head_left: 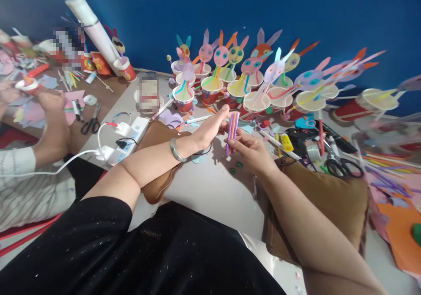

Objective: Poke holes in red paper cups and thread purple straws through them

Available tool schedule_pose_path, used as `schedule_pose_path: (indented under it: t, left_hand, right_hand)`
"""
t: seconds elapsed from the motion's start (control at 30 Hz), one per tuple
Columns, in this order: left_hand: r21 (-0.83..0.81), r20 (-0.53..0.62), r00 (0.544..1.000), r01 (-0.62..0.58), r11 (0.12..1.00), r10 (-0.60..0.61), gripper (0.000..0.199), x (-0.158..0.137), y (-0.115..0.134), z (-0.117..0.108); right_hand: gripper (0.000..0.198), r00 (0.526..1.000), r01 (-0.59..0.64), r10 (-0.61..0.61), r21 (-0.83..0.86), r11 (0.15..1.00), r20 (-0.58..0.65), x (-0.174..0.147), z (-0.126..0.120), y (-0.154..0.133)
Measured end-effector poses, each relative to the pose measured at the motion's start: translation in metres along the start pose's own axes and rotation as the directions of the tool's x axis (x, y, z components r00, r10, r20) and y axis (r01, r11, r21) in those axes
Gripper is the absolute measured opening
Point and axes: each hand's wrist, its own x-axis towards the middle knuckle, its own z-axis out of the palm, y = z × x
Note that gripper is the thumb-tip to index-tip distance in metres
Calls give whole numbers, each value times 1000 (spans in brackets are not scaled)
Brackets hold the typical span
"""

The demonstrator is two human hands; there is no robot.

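The right hand (255, 152) is pinching a slim, slightly tilted bundle of purple and orange strips (233, 130) between thumb and fingers, holding it above the table (210, 190), in front of the paper cups (212, 97). The left hand (210, 130) is opening out flat beside the strips; whether its fingertips are touching them is hard to tell. The round-rimmed cups are carrying flat, disc-faced figures (221, 55) with pointed ears. A soft brown cushion (320, 203) is lying under the right forearm.

Pale grey table (205, 190) — paper cups (212, 94), scissors (341, 160), power strip (133, 138) — and, seemingly, paper scraps (171, 119).
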Motion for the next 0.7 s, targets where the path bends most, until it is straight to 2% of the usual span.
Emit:
schedule_pose_path:
  t: [0.13,0.3,0.53,0.7]
  left_hand:
    - [58,-29,994,-107,993,109,46,0,-4,-1]
    - [43,-56,988,-140,989,143,35,-1,-2,-4]
    - [105,-61,991,-110,988,117,45,-3,-4,-5]
    - [128,20,991,-133,983,131,53,-4,-4,-5]
  right_hand:
    - [49,998,-55,55,11,998,39,-1,2,6]
    - [48,995,-69,66,30,997,77,0,1,7]
    - [47,997,-42,41,23,999,62,-1,5,12]
    - [44,1000,12,-13,31,999,27,2,6,15]
